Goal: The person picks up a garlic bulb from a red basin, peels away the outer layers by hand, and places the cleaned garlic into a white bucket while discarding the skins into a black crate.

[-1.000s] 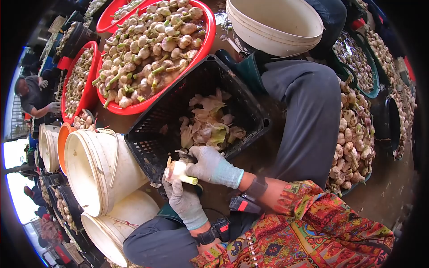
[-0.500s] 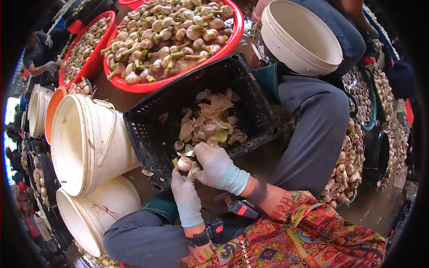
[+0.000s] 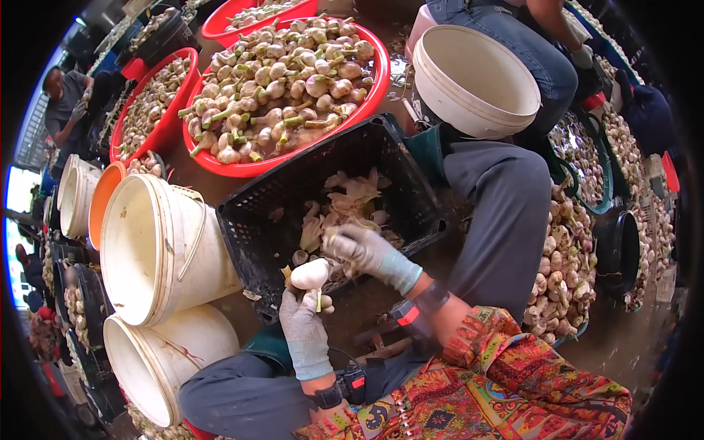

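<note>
Left hand [image 3: 306, 320] (gray knit glove, same as the other) is clamped on one garlic bulb [image 3: 310, 275]. Bulb is up at the fingertips over the near edge of the black crate [image 3: 253, 200], toward its near-left corner; white head up, stem down by the thumb. Right hand [image 3: 370, 255] is apart from the left, over the same near edge, fingers curled just beside the bulb. It's motion-blurred, so can't tell if it's gripping anything, or touching the bulb.

Under and past it, a pile of papery skins [image 3: 356, 196] sits on the crate floor. From where I stand: big red tub [image 3: 235, 169] heaped with stemmed garlic behind the crate's far edge. Two white buckets tipped on their sides off the left edge, orange bucket [image 3: 105, 202] behind. White tub [image 3: 477, 117] past the far-right side, next to someone in jeans [image 3: 524, 51]. Garlic heap [image 3: 563, 282] right of the knee.
</note>
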Demonstrator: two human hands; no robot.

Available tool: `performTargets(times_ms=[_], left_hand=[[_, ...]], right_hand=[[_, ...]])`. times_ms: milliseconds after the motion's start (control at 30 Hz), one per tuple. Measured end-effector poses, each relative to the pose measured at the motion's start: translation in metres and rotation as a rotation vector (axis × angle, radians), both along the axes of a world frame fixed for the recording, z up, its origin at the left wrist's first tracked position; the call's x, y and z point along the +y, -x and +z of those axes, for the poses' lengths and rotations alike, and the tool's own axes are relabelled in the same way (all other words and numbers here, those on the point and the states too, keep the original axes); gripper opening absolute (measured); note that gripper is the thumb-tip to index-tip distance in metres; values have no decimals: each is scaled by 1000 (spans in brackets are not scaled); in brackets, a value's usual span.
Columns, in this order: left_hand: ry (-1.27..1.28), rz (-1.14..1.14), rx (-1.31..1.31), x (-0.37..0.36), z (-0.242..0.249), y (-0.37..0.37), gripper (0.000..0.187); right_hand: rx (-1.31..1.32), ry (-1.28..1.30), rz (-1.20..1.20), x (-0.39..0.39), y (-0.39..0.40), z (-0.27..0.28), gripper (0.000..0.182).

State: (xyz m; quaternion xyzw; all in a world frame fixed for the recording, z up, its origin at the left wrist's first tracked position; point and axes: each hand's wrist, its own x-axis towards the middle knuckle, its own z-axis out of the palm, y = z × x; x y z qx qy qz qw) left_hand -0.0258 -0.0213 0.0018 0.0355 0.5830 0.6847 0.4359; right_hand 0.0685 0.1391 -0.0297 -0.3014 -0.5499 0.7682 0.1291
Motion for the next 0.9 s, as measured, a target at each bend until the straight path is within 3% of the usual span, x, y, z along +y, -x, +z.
performTargets(times_ms=[67, 100, 133, 200, 233, 267, 333, 400, 433, 467, 567, 733, 767, 867, 900], left_hand=[[21, -10, 26, 3, 2, -3, 38], [41, -12, 56, 4, 2, -4, 39], [50, -18, 57, 6, 1, -3, 39], [151, 121, 109, 5, -5, -2, 39], [79, 107, 56, 4, -13, 1, 39], [90, 95, 59, 4, -16, 1, 39], [133, 164, 46, 8, -15, 0, 38], [167, 163, 35, 12, -17, -1, 36], [182, 170, 80, 14, -20, -3, 37], [200, 180, 127, 15, -20, -5, 38], [237, 170, 213, 21, -12, -10, 37], [215, 120, 277, 21, -14, -12, 38], [163, 123, 181, 18, -15, -9, 37], [136, 141, 72, 19, -17, -8, 36], [120, 153, 74, 20, -16, -9, 35]], right_hand=[[48, 149, 58, -14, 0, 15, 44], [137, -38, -40, -19, 10, 10, 41], [138, -30, -46, -19, 11, 7, 41], [31, 58, -127, -17, 13, 5, 30], [-39, 86, -245, -15, 16, -1, 26], [-56, -33, -281, -10, 15, -20, 26], [76, 182, -351, -10, 11, -4, 20], [-50, -184, -149, -17, 4, 11, 27], [-194, -568, -61, -20, 6, 11, 31], [-266, -784, -98, -29, 9, 5, 28], [-315, -766, -65, -39, 15, 5, 22], [-308, -712, -219, -28, 21, 1, 19], [-266, -255, -254, -15, 22, -1, 19], [-27, 343, -205, -8, 17, 5, 20], [-89, 69, -186, -12, 17, 5, 21]])
